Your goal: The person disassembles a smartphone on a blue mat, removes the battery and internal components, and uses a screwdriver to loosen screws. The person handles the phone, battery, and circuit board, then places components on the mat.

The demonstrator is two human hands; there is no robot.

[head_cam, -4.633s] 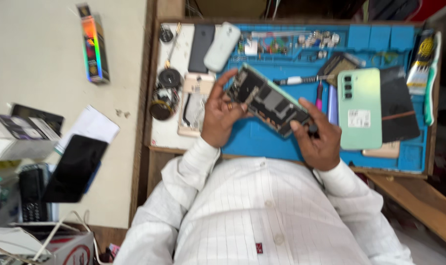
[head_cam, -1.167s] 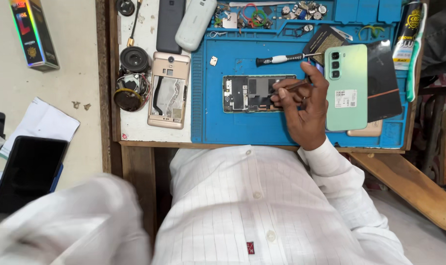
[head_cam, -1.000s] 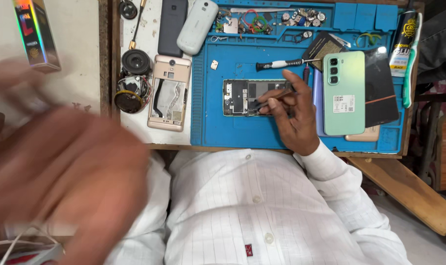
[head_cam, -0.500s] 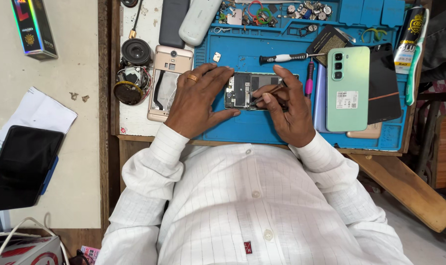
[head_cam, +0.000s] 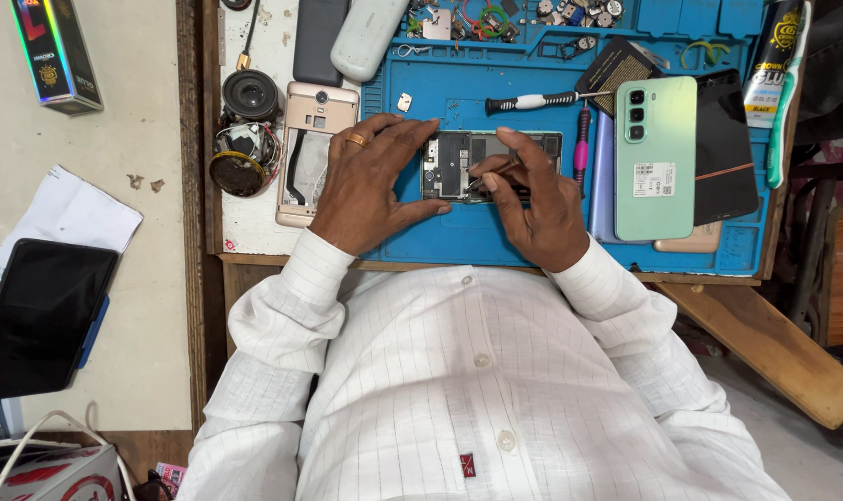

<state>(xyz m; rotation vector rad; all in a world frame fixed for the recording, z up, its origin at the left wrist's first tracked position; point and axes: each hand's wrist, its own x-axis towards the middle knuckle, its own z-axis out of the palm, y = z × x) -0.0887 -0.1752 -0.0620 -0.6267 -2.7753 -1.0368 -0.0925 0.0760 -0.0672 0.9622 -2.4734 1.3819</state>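
An opened phone (head_cam: 454, 158) with its circuit board exposed lies on the blue repair mat (head_cam: 458, 243). My left hand (head_cam: 366, 186), a ring on one finger, grips the phone's left end and steadies it. My right hand (head_cam: 537, 209) pinches a thin dark tool (head_cam: 477, 183) whose tip touches the board near the phone's middle. The phone's right end shows past my right fingers.
A black-handled screwdriver (head_cam: 533, 100) lies just beyond the phone. A mint-green phone (head_cam: 655, 158) and dark panels sit to the right, a gold phone shell (head_cam: 305, 158) and round speakers (head_cam: 250, 93) to the left. Small parts fill the mat's far trays. A black tablet (head_cam: 36, 315) rests far left.
My left hand swung in from the lower left and settled on the phone's left end. My right hand stayed on the board with its tool.
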